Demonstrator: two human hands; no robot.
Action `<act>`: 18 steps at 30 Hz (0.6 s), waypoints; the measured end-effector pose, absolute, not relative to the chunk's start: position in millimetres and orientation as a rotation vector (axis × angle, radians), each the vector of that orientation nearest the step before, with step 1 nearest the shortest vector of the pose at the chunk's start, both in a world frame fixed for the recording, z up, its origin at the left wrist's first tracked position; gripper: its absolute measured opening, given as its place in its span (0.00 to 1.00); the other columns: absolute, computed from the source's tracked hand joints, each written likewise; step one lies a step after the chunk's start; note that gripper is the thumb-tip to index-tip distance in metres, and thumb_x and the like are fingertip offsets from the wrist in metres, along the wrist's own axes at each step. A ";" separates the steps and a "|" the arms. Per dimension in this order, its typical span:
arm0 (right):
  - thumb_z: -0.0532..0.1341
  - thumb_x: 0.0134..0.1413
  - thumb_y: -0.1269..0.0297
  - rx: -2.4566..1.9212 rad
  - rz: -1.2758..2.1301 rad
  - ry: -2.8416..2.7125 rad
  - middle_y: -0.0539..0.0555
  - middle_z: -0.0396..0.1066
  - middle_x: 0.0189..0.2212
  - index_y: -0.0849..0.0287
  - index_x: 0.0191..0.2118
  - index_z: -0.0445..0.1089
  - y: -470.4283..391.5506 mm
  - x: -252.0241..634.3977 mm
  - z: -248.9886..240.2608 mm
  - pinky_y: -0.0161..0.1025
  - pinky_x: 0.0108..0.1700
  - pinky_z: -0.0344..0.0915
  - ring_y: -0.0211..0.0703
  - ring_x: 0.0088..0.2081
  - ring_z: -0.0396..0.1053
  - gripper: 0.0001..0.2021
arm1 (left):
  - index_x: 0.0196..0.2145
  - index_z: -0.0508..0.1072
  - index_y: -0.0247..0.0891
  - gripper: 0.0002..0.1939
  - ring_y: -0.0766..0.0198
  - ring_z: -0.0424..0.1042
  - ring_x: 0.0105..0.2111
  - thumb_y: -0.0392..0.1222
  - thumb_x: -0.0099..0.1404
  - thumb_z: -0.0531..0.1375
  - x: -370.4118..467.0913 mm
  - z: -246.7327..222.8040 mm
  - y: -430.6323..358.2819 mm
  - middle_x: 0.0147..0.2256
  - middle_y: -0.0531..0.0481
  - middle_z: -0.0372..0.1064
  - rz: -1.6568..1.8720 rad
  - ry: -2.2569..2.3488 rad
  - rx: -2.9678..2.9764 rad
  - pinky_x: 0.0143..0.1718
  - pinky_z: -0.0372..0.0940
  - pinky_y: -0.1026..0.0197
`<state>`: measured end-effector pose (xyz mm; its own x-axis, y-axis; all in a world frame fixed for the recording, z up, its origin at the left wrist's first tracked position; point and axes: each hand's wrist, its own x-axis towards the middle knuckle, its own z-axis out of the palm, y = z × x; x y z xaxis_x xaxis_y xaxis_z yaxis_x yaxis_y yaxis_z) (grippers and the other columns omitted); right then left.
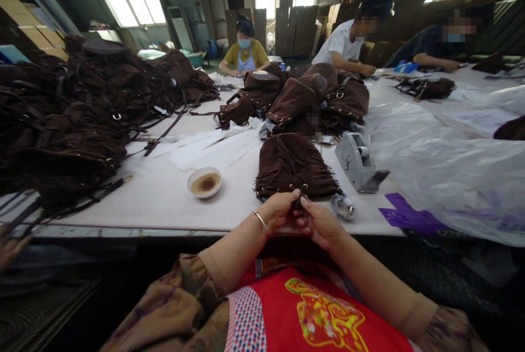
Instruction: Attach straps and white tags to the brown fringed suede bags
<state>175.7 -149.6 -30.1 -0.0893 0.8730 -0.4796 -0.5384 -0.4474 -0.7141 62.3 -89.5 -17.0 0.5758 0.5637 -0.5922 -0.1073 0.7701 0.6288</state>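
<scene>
A dark brown fringed bag lies on the white-covered table in front of me, its grommeted edge turned my way. My left hand and my right hand meet at that edge. Both are closed, thumbs and fingers pinching a dark brown cord that runs from the grommets. The cord's end is mostly hidden by the fingers. Just right of my right hand lies a small clear plastic-wrapped bundle. A grey tape dispenser stands beyond it.
A white bowl of brownish liquid sits left of the bag. Brown bags are heaped at the left, and more bags lie ahead. Clear plastic sheeting with purple tape covers the right. Several co-workers work across the table.
</scene>
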 end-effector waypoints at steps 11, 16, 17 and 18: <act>0.68 0.45 0.54 -1.111 1.749 -0.596 0.44 0.62 0.22 0.59 0.31 0.60 -149.8 166.7 -33.5 0.23 0.13 0.44 0.26 0.16 0.53 0.19 | 0.42 0.71 0.34 0.17 0.72 0.54 0.12 0.46 0.71 0.48 71.7 -14.3 -88.0 0.24 0.51 0.68 0.498 1.041 0.693 0.11 0.53 0.68; 0.66 0.47 0.50 -1.210 1.681 -0.731 0.42 0.61 0.20 0.57 0.33 0.58 -147.4 167.1 -38.2 0.24 0.13 0.44 0.27 0.15 0.54 0.20 | 0.37 0.70 0.33 0.11 0.72 0.58 0.12 0.44 0.68 0.52 78.0 -17.4 -88.7 0.24 0.54 0.65 0.618 1.130 0.745 0.10 0.50 0.70; 0.65 0.48 0.50 -1.231 1.664 -0.755 0.42 0.61 0.20 0.57 0.34 0.58 -146.8 167.4 -38.8 0.24 0.13 0.44 0.27 0.15 0.54 0.19 | 0.36 0.69 0.34 0.10 0.72 0.58 0.12 0.43 0.68 0.53 79.0 -16.7 -89.1 0.23 0.54 0.64 0.625 1.135 0.754 0.10 0.50 0.69; 0.64 0.49 0.51 -1.251 1.648 -0.778 0.41 0.61 0.19 0.57 0.35 0.59 -146.7 167.6 -39.0 0.24 0.12 0.45 0.28 0.15 0.55 0.18 | 0.36 0.68 0.34 0.10 0.71 0.59 0.12 0.43 0.68 0.52 80.0 -15.8 -89.9 0.22 0.55 0.63 0.620 1.134 0.765 0.10 0.51 0.69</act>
